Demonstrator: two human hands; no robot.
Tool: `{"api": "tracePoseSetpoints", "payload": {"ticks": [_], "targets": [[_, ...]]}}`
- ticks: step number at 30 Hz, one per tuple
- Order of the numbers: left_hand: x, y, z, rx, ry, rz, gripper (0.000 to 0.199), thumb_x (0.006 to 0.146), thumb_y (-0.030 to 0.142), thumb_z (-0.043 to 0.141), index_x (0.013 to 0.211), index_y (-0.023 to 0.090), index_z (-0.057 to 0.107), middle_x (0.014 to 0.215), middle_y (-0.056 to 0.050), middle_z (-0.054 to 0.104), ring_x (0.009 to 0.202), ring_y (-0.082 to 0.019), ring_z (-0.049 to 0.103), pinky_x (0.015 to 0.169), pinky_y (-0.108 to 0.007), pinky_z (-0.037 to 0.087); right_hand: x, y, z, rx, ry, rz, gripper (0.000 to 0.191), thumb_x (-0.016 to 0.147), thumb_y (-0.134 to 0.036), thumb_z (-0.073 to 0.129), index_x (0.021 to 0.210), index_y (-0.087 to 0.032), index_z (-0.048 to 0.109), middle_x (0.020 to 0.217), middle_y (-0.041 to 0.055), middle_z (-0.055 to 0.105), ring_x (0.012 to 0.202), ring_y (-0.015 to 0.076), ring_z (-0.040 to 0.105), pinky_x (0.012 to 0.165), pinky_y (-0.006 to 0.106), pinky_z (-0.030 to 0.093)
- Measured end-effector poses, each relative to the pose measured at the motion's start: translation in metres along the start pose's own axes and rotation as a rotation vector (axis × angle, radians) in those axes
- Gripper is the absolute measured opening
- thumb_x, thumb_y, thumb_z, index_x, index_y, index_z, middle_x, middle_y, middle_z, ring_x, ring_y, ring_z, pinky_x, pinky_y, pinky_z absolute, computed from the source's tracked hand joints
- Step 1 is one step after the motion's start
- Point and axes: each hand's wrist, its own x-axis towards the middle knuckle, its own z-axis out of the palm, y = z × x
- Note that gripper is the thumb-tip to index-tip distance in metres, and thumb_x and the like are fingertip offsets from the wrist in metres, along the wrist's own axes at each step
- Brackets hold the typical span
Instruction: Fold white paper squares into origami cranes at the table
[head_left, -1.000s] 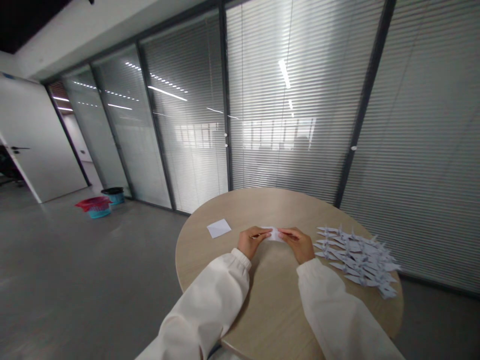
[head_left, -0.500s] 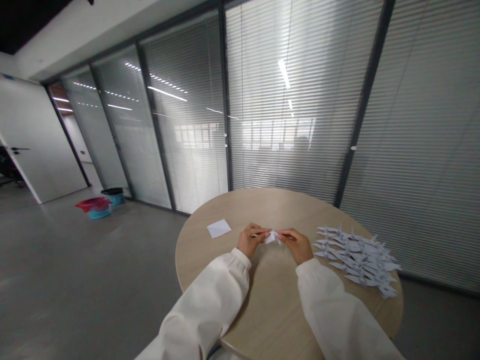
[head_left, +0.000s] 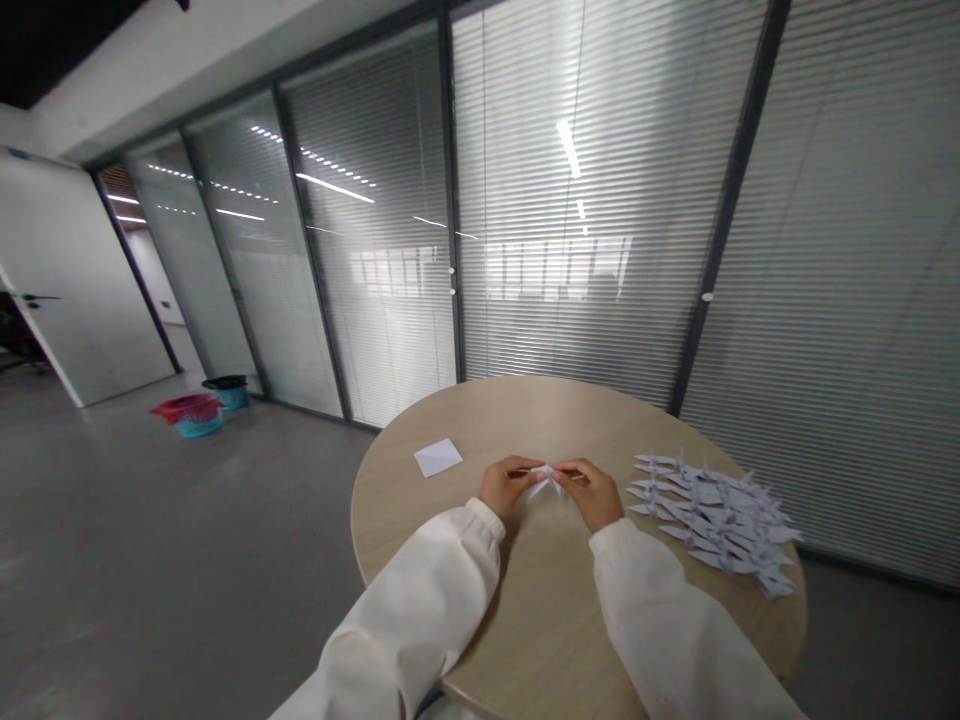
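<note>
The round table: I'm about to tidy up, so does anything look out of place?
Nothing stands out on the round table. The paper cranes lie in a loose, overlapping heap, the paper square lies flat, and the left hand and right hand pinch the folded paper.

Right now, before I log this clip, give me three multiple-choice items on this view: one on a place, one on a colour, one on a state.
1. Where does the blank white paper square lie?
A) On the floor
B) On the round table
C) Held up in the air

2. What colour is the lower part of the red-topped basket?
A) Black
B) Teal
C) Yellow

3. How is the small folded paper held?
A) Neither hand touches it
B) One hand only
C) Both hands pinch it

1 B: it lies flat on the tabletop.
2 B: teal shows below the red top.
3 C: the left hand and right hand meet on it.
</note>
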Motion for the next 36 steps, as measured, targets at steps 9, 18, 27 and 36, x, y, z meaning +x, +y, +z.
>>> {"api": "tracePoseSetpoints", "payload": {"ticks": [9,18,27,36], "targets": [[0.001,0.003,-0.001,-0.048,0.023,-0.062,0.03,0.06,0.038,0.064,0.075,0.013,0.068,0.076,-0.008,0.067,0.069,-0.017,0.06,0.065,-0.026,0.046,-0.001,-0.003,0.001,-0.028,-0.044,-0.012,0.024,0.069,-0.04,0.055,0.078,-0.019,0.063,0.079,0.0038,0.065,0.07,0.0159,0.059,0.063,0.026,0.046],[0.0,-0.001,0.0,-0.091,0.011,-0.103,0.032,0.061,0.039,0.063,0.076,0.012,0.068,0.072,-0.007,0.066,0.064,-0.016,0.059,0.06,-0.026,0.048,-0.002,0.002,0.007,0.124,-0.098,0.118,0.029,0.062,-0.044,0.062,0.074,-0.018,0.063,0.068,0.0045,0.066,0.064,0.0183,0.061,0.063,0.03,0.049],[0.001,-0.005,0.005,-0.255,-0.012,-0.221,0.034,0.058,0.035,0.066,0.082,0.009,0.064,0.066,-0.006,0.065,0.059,-0.014,0.059,0.058,-0.027,0.05,0.0,0.003,0.004,0.348,-0.17,0.303,0.035,0.054,-0.043,0.069,0.071,-0.014,0.063,0.059,0.0056,0.066,0.054,0.0179,0.061,0.054,0.029,0.049],[0.002,-0.007,0.003,-0.303,-0.019,-0.264,0.034,0.058,0.035,0.067,0.08,0.009,0.063,0.068,-0.007,0.064,0.06,-0.014,0.059,0.058,-0.028,0.05,0.001,0.01,0.003,0.409,-0.255,0.468,0.028,0.056,-0.04,0.067,0.062,-0.013,0.061,0.055,0.0021,0.064,0.047,0.012,0.059,0.048,0.023,0.048]]}}
